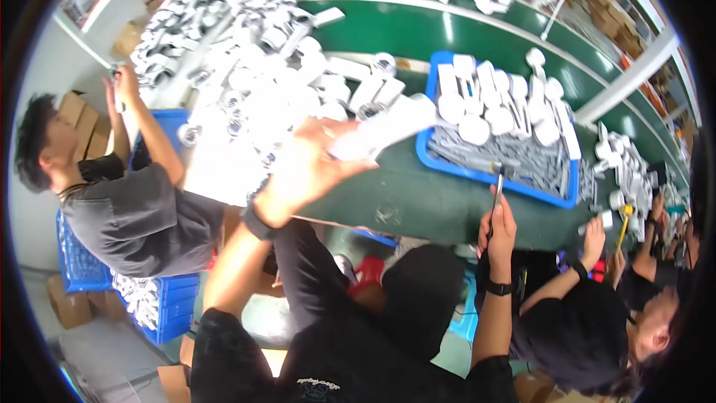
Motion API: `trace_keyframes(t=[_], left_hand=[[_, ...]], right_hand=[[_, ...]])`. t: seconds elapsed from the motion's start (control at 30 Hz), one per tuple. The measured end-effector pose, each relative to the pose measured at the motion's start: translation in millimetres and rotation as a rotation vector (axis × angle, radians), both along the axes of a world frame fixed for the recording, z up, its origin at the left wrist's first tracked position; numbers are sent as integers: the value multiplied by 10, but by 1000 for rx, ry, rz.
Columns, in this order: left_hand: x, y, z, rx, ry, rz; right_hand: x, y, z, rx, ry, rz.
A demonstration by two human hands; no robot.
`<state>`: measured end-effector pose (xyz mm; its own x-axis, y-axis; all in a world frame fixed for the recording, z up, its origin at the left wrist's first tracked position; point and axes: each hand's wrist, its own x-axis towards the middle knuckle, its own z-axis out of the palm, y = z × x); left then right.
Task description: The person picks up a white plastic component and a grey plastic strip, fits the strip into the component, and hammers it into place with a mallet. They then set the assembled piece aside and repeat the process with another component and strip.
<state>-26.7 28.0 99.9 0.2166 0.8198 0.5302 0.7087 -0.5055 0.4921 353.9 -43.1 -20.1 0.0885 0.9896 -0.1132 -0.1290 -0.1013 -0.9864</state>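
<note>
Left hand (309,168) on white plastic part (399,125), right hand (501,230) on hammer (497,191)
A co-worker in grey (134,216) has both hands raised beside heaped white fittings (257,78); the left hand grips the elongated part between thumb and fingers above the green table (362,198), outline blurred by glare, its far end overlapping the corner of the blue bin (571,191) in view; the bin holds round-ended white parts (473,130) and grey strips (529,158); the right hand is wrapped around the hammer's handle, head uppermost, at the bin's near edge
</note>
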Motion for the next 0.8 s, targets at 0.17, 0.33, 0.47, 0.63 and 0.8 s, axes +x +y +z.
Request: trace_keyframes(t=[0.17,0.33,0.47,0.63,0.8], left_hand=[[-1477,865,521,-127,237,691],[-2733,1679,388,-253,335,1039],[-3126,2112,34,-239,240,1100],[-3463,2611,-409,-171,270,947],[-3913,2491,-316,-12,283,920]], right_hand=[[32,97,-149,71,-98,113],[-52,117,-46,-38,-75,90],[-53,33,-61,-26,-102,85],[-104,-42,44,-81,-132,23],[-128,141,17,-87,-119,43]])
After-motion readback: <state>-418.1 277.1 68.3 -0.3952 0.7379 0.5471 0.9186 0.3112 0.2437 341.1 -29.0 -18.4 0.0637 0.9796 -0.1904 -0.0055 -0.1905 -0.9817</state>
